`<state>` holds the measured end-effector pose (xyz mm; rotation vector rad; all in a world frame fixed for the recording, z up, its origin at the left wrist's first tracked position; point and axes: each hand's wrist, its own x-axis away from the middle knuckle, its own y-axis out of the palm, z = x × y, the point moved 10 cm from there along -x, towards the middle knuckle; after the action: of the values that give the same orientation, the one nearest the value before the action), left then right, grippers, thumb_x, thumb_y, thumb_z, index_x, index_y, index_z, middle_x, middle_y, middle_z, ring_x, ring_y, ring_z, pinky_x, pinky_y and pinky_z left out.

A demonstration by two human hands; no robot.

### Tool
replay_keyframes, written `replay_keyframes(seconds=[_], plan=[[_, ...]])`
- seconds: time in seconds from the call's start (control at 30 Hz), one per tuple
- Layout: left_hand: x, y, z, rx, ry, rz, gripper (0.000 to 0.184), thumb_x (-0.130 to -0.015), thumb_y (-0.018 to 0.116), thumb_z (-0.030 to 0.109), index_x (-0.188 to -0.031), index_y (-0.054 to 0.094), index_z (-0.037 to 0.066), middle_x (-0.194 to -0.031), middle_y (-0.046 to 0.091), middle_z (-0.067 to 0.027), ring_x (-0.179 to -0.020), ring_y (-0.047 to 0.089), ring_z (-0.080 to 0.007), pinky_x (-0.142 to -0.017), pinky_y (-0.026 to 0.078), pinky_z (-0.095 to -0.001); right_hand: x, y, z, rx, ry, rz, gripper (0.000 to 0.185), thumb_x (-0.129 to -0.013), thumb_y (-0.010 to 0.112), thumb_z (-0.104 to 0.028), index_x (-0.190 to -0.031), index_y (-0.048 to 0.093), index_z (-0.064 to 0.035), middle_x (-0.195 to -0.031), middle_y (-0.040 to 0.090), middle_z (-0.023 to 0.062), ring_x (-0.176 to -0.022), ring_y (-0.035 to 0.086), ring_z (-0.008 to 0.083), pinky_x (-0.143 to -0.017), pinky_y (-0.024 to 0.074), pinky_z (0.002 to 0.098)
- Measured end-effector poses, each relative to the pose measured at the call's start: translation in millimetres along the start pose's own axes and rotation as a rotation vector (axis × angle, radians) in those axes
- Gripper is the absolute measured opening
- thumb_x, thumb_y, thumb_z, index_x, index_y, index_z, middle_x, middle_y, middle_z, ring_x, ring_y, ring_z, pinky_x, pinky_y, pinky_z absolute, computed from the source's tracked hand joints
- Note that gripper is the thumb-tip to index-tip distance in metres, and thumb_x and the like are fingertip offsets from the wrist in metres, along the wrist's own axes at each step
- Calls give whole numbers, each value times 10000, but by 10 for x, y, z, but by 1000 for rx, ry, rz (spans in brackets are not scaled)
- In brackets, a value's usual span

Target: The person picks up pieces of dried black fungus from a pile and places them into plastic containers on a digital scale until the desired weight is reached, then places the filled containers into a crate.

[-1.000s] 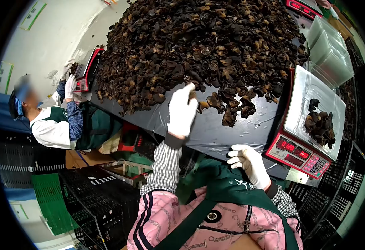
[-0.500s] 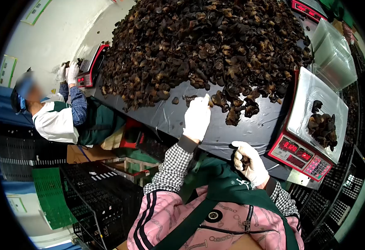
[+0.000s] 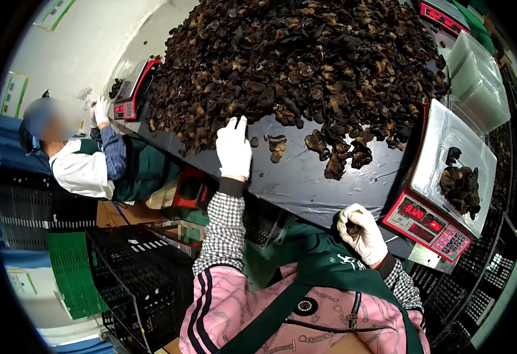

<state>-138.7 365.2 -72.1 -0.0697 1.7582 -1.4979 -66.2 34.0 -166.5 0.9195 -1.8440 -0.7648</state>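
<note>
White cloth covers the upper sleeve of a co-worker (image 3: 84,171) at the left side, whose gloved hand (image 3: 101,110) is raised just beside a red scale (image 3: 130,106). Next we see the left hand (image 3: 234,152), gloved, its fingers stretched out and pointing away from the wearer, the tips at the near edge of the mushroom pile (image 3: 305,65). That grip is loose and nearly flat; we cannot tell whether a piece lies under the fingertips.

Beside this hand, well short of the heap, a loose mushroom (image 3: 277,147) lies on the dark table (image 3: 282,189); we make out its long axis running away from the wearer, the broader end toward the pile. The heaped pieces point every way, and a ragged cluster (image 3: 344,154) juts from them toward the near edge.

Farther right, the right hand (image 3: 367,239) is curled narrow around a small mushroom (image 3: 353,229), near the table edge. We see too little of that piece to tell which way it points.

At the right, a nearer scale (image 3: 426,227) carries a clear tray (image 3: 476,154) holding a dark clump (image 3: 460,189), its longer run slanting from far left to near right. Beyond it we see stacked clear boxes (image 3: 479,85).
</note>
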Motion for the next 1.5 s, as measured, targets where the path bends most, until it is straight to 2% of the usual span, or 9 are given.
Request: replay_keyframes(seconds=[0.1,0.2,0.53,0.67,0.7,0.8,0.97,1.27,1.5], plan=[[33,99,-148,45,46,-21,226,-838,664,53,-1054,718,91,-902,665,-84,-893,599,-310,-810,495,-429,0,-59,58,-6,6,-29,206,-1029,617,-231,-987,586,-32,-790,557,59,-657,550,172,-508,408,267],[30,-259,71,336,-35,91,199,-886,670,66,-1075,730,90,-936,693,-86,-904,616,-301,-846,499,-402,13,8,47,37,20,-36,240,-1007,587,-172,-1168,602,4,-833,603,78,-660,578,182,-526,440,272],[33,418,647,358,36,-435,305,-884,682,169,-1173,699,71,-1126,687,-112,-1029,651,-283,-909,519,-389,11,131,143,38,137,-98,607,-885,494,-74,-1489,462,-9,-1285,668,186,-1004,720,290,-674,549,299],[-20,295,643,592,-4,-240,183,-880,657,132,-1049,718,100,-947,654,-108,-913,639,-311,-806,542,-391,13,164,128,16,138,-95,685,-866,516,-95,-1540,404,-40,-1398,594,196,-1118,689,323,-710,564,327],[-13,200,643,692,-56,-202,158,-908,659,80,-1050,726,64,-968,705,-85,-896,681,-235,-808,549,-333,8,156,134,-1,133,-95,695,-865,518,-94,-1548,395,-48,-1414,581,196,-1133,683,328,-717,567,333],[182,159,842,1289,-429,-493,188,-939,662,30,-1114,724,0,-1079,749,-78,-964,694,-146,-874,538,-280,10,183,123,-42,124,-98,739,-869,531,-104,-1584,345,-86,-1481,524,188,-1206,644,334,-743,573,344],[680,72,1523,1437,-411,-916,251,-955,671,6,-1200,710,-24,-1152,736,-82,-1031,672,-126,-931,534,-277,-56,341,-47,-9,23,-83,809,-870,510,-96,-1635,253,-157,-1580,422,143,-1283,592,329,-752,550,317],[917,193,1642,2038,-687,-1007,536,-994,587,29,-1500,438,-65,-1411,590,-204,-1189,638,-235,-1038,502,-323,-109,38,-127,-54,-75,-45,260,-997,585,-112,-1243,613,-34,-1194,668,101,-1082,702,242,-641,545,289],[961,52,1443,1761,-685,-1000,466,-968,590,-6,-1432,543,-36,-1269,677,-142,-1069,639,-155,-924,503,-263,-76,-58,-29,-16,-31,98,225,-1041,618,-238,-911,585,-58,-847,614,62,-686,603,181,-524,450,274]])
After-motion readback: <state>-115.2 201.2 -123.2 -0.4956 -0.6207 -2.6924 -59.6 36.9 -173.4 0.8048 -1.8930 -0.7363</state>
